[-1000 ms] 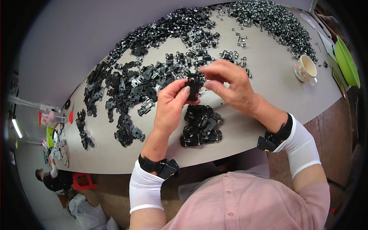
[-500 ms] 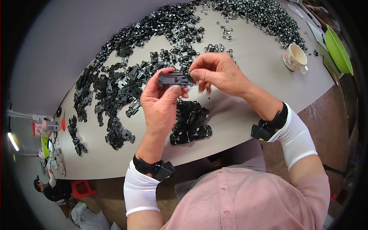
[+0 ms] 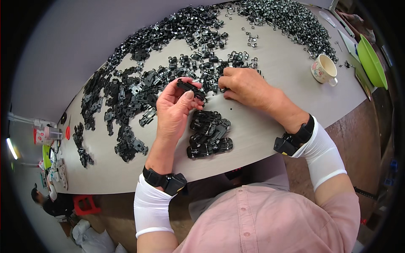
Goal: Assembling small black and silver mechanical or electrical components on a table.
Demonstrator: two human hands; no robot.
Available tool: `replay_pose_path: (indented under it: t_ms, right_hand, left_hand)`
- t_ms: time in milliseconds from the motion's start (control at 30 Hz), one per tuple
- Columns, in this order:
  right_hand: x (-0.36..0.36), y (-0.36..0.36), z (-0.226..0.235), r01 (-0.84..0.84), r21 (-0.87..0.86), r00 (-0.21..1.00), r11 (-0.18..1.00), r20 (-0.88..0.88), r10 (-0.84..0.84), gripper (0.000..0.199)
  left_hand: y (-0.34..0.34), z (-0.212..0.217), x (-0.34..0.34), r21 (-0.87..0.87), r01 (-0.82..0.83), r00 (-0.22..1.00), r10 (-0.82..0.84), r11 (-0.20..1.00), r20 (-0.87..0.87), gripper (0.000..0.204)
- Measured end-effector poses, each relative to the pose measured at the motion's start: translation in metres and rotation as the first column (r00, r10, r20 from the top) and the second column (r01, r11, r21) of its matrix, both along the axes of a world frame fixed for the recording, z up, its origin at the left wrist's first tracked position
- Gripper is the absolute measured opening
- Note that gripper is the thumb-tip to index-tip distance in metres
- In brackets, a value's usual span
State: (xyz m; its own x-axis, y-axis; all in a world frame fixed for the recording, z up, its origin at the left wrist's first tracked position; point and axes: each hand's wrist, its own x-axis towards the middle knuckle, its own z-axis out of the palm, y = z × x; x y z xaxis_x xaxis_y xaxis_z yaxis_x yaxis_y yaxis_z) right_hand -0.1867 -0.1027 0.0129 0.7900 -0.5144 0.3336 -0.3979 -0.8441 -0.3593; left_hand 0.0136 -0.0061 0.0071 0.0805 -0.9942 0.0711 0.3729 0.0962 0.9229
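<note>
A black toy car chassis [image 3: 190,88] is pinched between the thumb and fingers of my left hand [image 3: 172,113], tilted over the table. My right hand [image 3: 249,87] is just to its right, its fingers curled down at the edge of the loose wheel-and-axle sets [image 3: 209,67]. Whatever those fingertips hold, if anything, is hidden. Below my hands several black chassis with wheels [image 3: 209,147] lie in a small stack. More bare black chassis [image 3: 126,141] are heaped to the left.
Heaps of small wheel sets [image 3: 291,23] line the far side of the table [image 3: 270,139]. At the right stand a white cup [image 3: 324,69] and a green basin [image 3: 372,61]. Far left, another person [image 3: 55,202] is near a red stool [image 3: 86,205].
My right hand has left the chassis and moved slightly right and down to the loose wheel sets. My left hand has tilted the chassis, which was level before.
</note>
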Motion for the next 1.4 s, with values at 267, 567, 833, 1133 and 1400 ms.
replay_pose_path:
  t_ms: [267, 567, 833, 1133, 1400]
  right_hand:
    - [0.001, -0.002, 0.0, -0.159, 0.406, 0.978, 0.9, 0.191, 0.087, 0.014]
    - [-0.006, -0.006, 0.002, -0.242, 0.248, 0.97, 0.938, 0.089, 0.227, 0.017]
    - [0.012, 0.013, 0.009, -0.168, 0.25, 0.793, 0.953, 0.609, -0.02, 0.012]
    - [0.016, 0.028, 0.007, -0.14, 0.07, 0.85, 0.988, 0.52, 0.083, 0.008]
    - [0.016, 0.03, 0.011, -0.233, 0.02, 0.822, 0.972, 0.539, 0.186, 0.011]
  left_hand:
    - [0.002, -0.001, -0.001, -0.002, 0.025, 1.0, -0.025, 1.0, -0.014, 0.028]
    - [0.002, 0.0, 0.003, 0.005, 0.035, 0.994, -0.034, 0.999, -0.103, 0.032]
    - [0.004, -0.001, -0.01, 0.018, 0.071, 0.997, -0.071, 0.997, 0.014, 0.051]
    - [0.005, -0.008, -0.02, -0.019, 0.07, 0.937, -0.059, 0.997, 0.345, 0.054]
    - [0.008, -0.005, -0.023, -0.03, 0.09, 0.94, -0.075, 0.995, 0.333, 0.053]
